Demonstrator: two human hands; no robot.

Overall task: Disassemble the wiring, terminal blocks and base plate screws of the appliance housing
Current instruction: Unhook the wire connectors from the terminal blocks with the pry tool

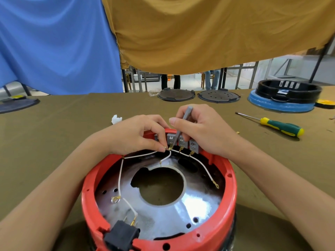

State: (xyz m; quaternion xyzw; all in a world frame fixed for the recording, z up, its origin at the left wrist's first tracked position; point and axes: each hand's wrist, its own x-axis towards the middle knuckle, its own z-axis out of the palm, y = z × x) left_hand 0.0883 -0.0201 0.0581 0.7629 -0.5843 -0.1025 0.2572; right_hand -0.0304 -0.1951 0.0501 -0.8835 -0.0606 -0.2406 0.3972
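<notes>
Partly hidden by both hands, the terminal blocks (183, 142) show only grey faces.

Bright even indoor light, glare on the metal base plate (190, 205), soft shadows under the forearms, strong wide-angle bending at edges, slightly soft background, hands sharp.

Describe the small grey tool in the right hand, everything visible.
The grey tool is a slim rod, plastic-looking at the squared top, narrowing to a thin metal tip. It slants down and left. The right hand grips its middle, and its tip meets a brass wire connector under the grey terminal blocks, beside the left hand's fingertips.
</notes>
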